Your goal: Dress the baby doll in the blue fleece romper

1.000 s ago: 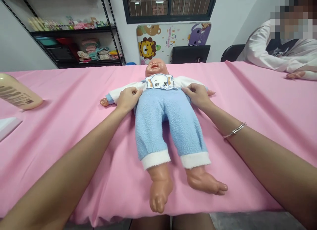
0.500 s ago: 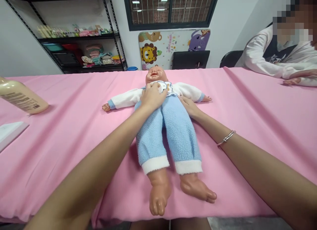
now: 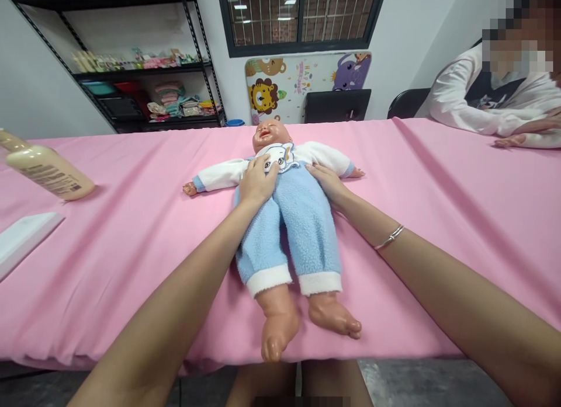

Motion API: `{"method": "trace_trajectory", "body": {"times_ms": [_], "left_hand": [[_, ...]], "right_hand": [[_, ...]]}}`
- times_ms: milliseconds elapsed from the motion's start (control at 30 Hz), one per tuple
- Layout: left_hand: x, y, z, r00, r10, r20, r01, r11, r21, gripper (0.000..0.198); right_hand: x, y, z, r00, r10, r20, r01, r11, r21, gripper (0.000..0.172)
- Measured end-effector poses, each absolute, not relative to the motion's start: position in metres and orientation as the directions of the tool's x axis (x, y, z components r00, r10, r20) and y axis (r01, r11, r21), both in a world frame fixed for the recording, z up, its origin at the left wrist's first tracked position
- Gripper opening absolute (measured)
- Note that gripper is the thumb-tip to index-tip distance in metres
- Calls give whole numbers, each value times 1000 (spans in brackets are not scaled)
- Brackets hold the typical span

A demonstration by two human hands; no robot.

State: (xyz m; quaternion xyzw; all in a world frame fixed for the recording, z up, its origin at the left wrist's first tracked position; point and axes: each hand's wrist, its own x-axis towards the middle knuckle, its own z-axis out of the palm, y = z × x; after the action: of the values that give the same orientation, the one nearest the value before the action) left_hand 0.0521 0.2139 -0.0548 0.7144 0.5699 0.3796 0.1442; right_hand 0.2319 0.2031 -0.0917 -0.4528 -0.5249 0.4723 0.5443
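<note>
On the pink-covered table (image 3: 140,237), a baby doll (image 3: 260,237) lies on its back, head at the far end and feet toward me. It wears a white top with an animal-face bib and fluffy light blue trousers with white cuffs. Its arms stretch out to both sides. My left hand (image 3: 258,181) grips the left side of its trunk, thumb over the bib's edge. Against the opposite side of the waist, my right hand (image 3: 328,184) holds the doll, fingers over the top of the trousers. The undersides of both hands are hidden.
To the left lie a tilted beige pump bottle (image 3: 52,172) and a white flat object (image 3: 26,237). Across the table's right end sits a person (image 3: 473,97) with arms resting on the cloth. Behind are a black shelf (image 3: 144,74), a monitor (image 3: 337,106) and a window.
The doll has shifted slightly left with both my hands on it, its head leaning further left. My left hand has slid down, uncovering more of the bib. The view has shifted a little.
</note>
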Motion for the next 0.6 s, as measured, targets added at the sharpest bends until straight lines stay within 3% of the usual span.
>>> {"method": "trace_trajectory", "body": {"times_ms": [100,333,600], "left_hand": [[45,218,-61,-19,924,382,662,-275,697,38],[26,219,-75,-114,929,353,611,-215,762,33],[27,220,-76,-130,926,354,574,-221,789,29]], "right_hand": [[227,197,-87,-5,999,53,-192,51,-980,35],[224,194,-81,33,999,-20,-184,-13,-983,28],[225,194,-85,25,999,30,-184,34,-982,30]]}}
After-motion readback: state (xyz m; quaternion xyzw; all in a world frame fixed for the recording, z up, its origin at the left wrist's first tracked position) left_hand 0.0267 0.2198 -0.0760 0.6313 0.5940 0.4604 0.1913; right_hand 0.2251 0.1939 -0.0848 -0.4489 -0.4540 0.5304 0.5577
